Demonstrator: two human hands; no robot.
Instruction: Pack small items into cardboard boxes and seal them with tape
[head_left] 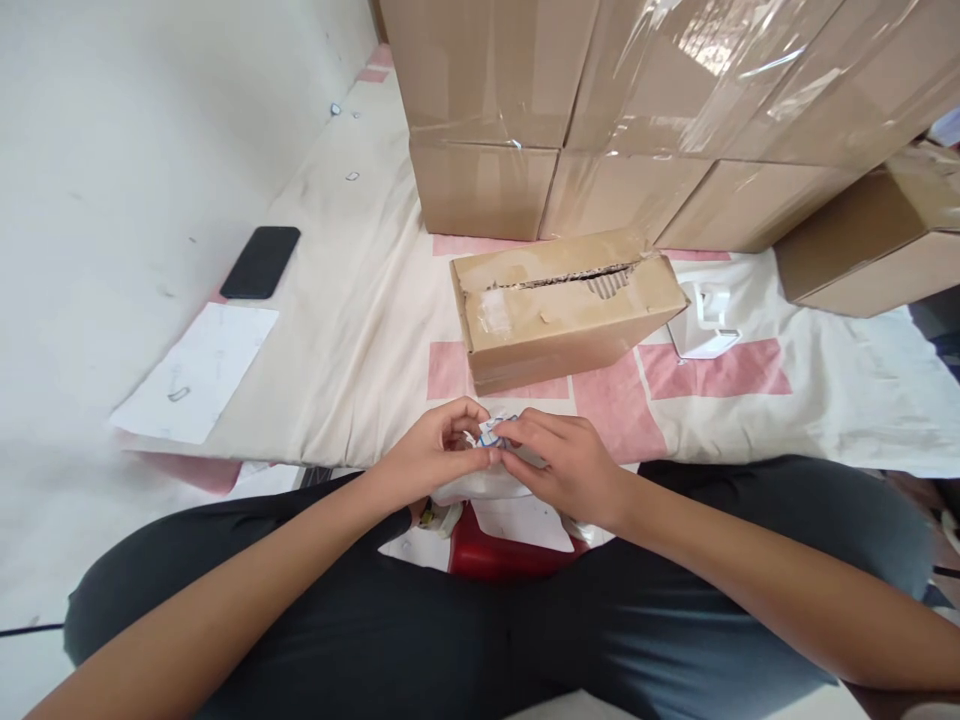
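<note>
Between my two hands, just past the near edge of the cloth-covered surface, is a small white piece with blue markings (491,432); it looks like a crumpled label or sticker, though its kind is not clear. My left hand (435,445) pinches it from the left with thumb and fingertips. From the right, the thumb and forefinger of my right hand (562,455) grip the same piece. Directly beyond the hands lies a brown cardboard box (562,345) with a torn slit along its top and a patch of clear tape.
Large taped cartons (487,185) stand stacked at the back, with another carton (877,260) at right. A white plastic holder (709,325) sits beside the slit box. At left are a black phone (261,262) and a white paper sheet (199,370). Something red (487,550) is below the edge.
</note>
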